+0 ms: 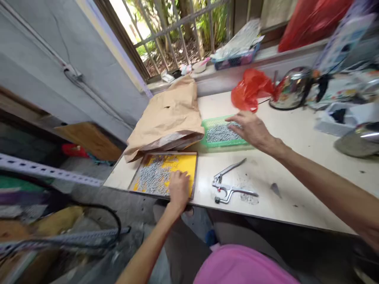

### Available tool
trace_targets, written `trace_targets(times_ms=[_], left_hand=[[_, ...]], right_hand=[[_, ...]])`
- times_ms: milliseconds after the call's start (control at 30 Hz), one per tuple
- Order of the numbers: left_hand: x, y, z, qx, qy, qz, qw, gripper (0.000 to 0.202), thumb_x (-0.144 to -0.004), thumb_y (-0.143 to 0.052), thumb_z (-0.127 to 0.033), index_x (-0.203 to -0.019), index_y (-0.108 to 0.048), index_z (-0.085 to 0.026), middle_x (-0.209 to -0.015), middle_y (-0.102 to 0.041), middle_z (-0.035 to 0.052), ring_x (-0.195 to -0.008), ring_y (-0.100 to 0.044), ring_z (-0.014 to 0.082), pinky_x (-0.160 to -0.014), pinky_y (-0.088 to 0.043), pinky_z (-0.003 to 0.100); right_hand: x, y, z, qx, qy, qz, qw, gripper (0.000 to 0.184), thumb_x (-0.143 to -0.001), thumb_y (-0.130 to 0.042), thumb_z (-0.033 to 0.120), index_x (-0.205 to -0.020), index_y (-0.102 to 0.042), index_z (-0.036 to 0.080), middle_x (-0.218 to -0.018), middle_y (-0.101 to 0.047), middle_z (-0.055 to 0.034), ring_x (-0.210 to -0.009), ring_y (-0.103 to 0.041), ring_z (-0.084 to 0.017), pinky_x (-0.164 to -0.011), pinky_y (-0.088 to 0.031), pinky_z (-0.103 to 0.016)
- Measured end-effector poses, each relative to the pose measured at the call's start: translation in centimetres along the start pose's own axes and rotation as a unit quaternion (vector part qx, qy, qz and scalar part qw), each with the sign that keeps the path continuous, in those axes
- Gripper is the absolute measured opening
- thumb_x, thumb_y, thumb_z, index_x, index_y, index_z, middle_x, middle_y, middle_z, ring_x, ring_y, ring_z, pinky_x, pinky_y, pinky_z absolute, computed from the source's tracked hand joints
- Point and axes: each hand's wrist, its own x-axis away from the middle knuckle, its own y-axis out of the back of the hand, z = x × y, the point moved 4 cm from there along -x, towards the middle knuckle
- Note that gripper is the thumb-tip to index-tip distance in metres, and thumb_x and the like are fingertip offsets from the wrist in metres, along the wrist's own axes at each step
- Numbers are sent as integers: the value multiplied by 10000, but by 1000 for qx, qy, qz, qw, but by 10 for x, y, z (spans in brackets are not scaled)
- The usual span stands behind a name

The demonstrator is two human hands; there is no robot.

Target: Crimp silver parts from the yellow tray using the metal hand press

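My left hand (179,188) rests with fingers curled on the near right part of a yellow tray (189,163) that holds a heap of small silvery metal pieces (152,179). My right hand (250,128) reaches over the right end of a green tray (207,125) filled with similar metal pieces (220,133), its fingers bent down onto them. Whether either hand holds a piece is hidden. A metal hand press tool (229,185) lies on the white table (296,185) between my arms.
A brown paper bag (170,114) lies behind the yellow tray. A red plastic bag (251,88), a shiny kettle (291,88) and boxes stand at the back right. A barred window is beyond. Slotted metal bars (50,171) lie to the left, below the table.
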Motion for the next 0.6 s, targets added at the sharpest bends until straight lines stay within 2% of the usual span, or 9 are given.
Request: trace_targets(times_ms=[133, 200, 267, 333, 400, 500, 533, 600], left_hand=[[-3, -13, 38, -6, -8, 24, 1000, 289, -905, -450, -224, -855, -725, -149, -862, -637, 116, -881, -566, 261, -817, -445, 355], [-8, -18, 47, 2, -20, 30, 999, 305, -902, -433, -234, -824, -716, -153, -843, -639, 114, -863, -576, 263, -788, -450, 354], [-13, -19, 46, 20, -24, 37, 999, 318, -892, -417, -238, -794, -706, -149, -833, -647, 120, -857, -588, 268, -764, -454, 354], [-17, -13, 38, 70, -14, 45, 996, 302, -870, -429, -248, -801, -704, -146, -850, -669, 123, -859, -606, 264, -770, -458, 352], [-17, -7, 23, 168, 15, 76, 983, 282, -849, -471, -298, -847, -710, -148, -832, -689, 100, -812, -630, 241, -759, -468, 335], [-11, -2, -3, 317, 84, 138, 934, 333, -802, -541, -416, -880, -718, -145, -713, -673, 49, -616, -610, 185, -630, -472, 298], [-8, 1, -12, 342, 100, 135, 925, 347, -780, -564, -440, -863, -725, -144, -707, -664, 45, -588, -593, 172, -607, -466, 292], [-1, 7, -27, 365, 105, 93, 920, 340, -735, -608, -456, -815, -741, -154, -770, -663, 57, -640, -591, 167, -631, -466, 288]], right_hand=[[40, -8, 5, -33, 6, 58, 998, 266, -923, -534, 218, -1154, -651, 153, -1010, -630, -113, -929, -592, -233, -837, -494, -388], [71, -14, 15, -74, 9, 107, 991, 233, -949, -501, 242, -1095, -667, 169, -983, -634, -92, -908, -597, -204, -800, -498, -340], [107, -19, 30, -93, 13, 172, 981, 240, -963, -484, 277, -1077, -665, 169, -970, -628, -83, -893, -596, -189, -792, -488, -316], [140, -22, 43, -90, 16, 242, 966, 247, -955, -507, 319, -1085, -655, 170, -982, -612, -80, -879, -589, -185, -778, -475, -307], [164, -23, 50, -63, 3, 299, 952, 232, -951, -513, 314, -1065, -652, 167, -982, -595, -79, -863, -579, -185, -756, -457, -303], [180, -25, 48, -16, -36, 337, 941, 226, -977, -446, 249, -996, -651, 154, -954, -581, -77, -834, -564, -175, -734, -427, -289], [181, -26, 47, -7, -45, 341, 939, 233, -983, -428, 233, -980, -646, 152, -949, -577, -75, -825, -559, -169, -728, -419, -282], [182, -29, 45, 1, -49, 340, 939, 226, -985, -419, 219, -963, -634, 152, -946, -572, -71, -816, -546, -161, -721, -403, -273]])
